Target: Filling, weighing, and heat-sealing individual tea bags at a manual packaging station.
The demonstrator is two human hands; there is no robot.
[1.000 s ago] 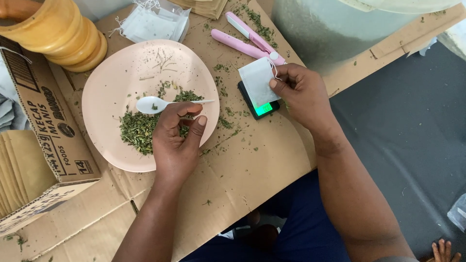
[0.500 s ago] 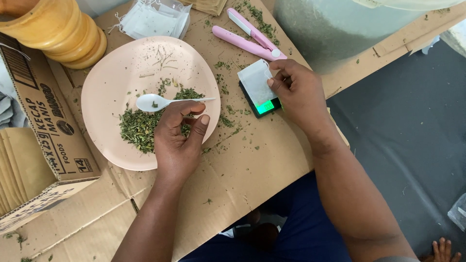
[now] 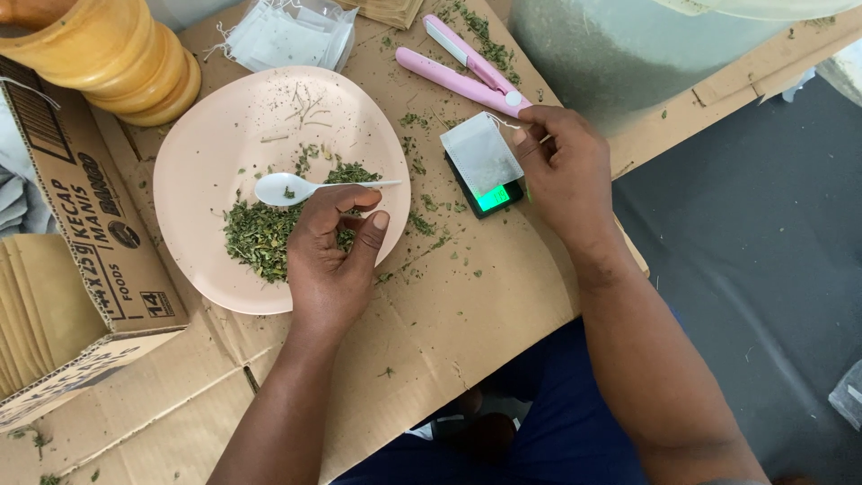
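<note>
A makeshift home packing spot on the floor. Flattened cardboard [image 3: 467,305] serves as worktop. A pocket scale [image 3: 489,193] and pink sealer [image 3: 467,76] sit upper centre.

Crowded cardboard worktop, open only toward the near edge

The bare brown cardboard [image 3: 467,305] between the forearms offers open passage, strewn only with green herb flecks. Farther in, the round pale-pink plate [image 3: 206,260] fills the left, hemmed by a printed cardboard box [image 3: 90,233] and a turned yellow wooden vessel [image 3: 117,63]. A small black pocket scale [image 3: 489,193], a pink flat-jawed sealing tool [image 3: 462,76] and a large grey tub [image 3: 611,54] block the right and far side.
</note>
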